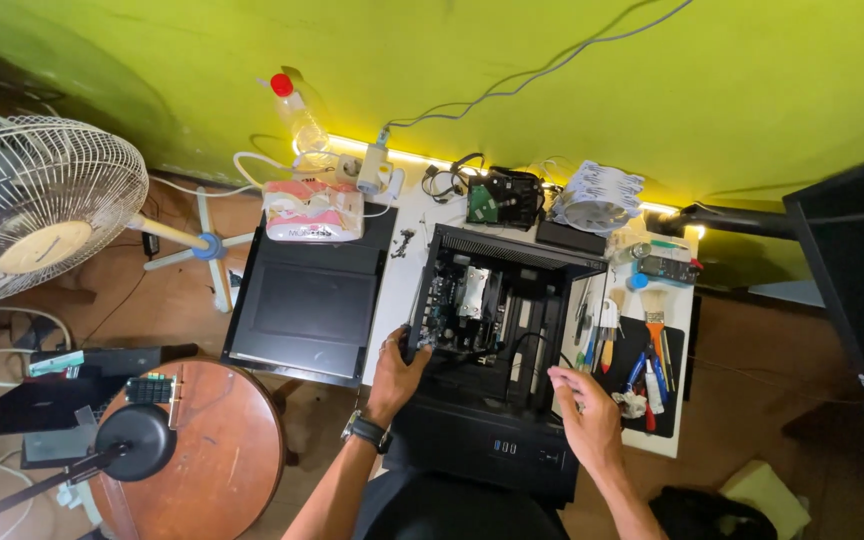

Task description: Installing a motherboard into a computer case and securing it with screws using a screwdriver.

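An open black computer case [542, 262] lies on its side on a white table [392, 290], its motherboard [464, 300] and cables exposed. My left hand [397, 370], with a dark watch on the wrist, grips the case's left wall near the front. Over at the case's right edge, my right hand [584, 412] rests with fingers bent, close to a black cable; whether it holds anything is unclear.
A black side panel [307, 300] lies left of the case. Brushes, screwdrivers and pliers [642, 365] lie on a mat at the right. A case fan [597, 197], a hard drive [497, 200], a tissue pack [312, 212], a standing fan [37, 210], a round wooden stool [222, 430] surround it.
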